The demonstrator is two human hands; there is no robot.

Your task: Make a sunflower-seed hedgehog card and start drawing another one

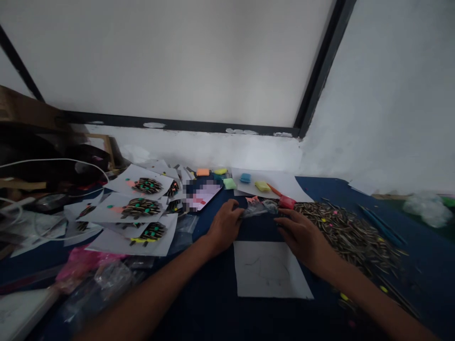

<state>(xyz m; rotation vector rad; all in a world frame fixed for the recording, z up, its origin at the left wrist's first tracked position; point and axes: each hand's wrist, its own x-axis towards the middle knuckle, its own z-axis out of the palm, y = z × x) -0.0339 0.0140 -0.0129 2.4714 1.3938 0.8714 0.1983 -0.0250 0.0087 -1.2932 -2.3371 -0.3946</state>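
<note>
My left hand (225,225) has its fingers bent around the near left edge of a crumpled see-through plastic bag (254,209). Something salmon-pink (253,199) shows at the back of the bag. To the right, my right hand (302,237) reaches toward the bag with fingers apart and holds nothing I can see. Just past its fingertips sits a small red packet (287,202) with an orange strip (273,190) behind it. Below both hands lies a white paper (272,272) with a faint pencil outline of an animal.
A heap of thin dark sticks or seeds (348,232) spreads at right, beside blue tweezers-like tools (382,225). Decorated paper sheets (142,208) overlap at left near a phone (206,194). Yellow (262,186) and blue (245,177) clay-like blocks rest on a back sheet (295,184).
</note>
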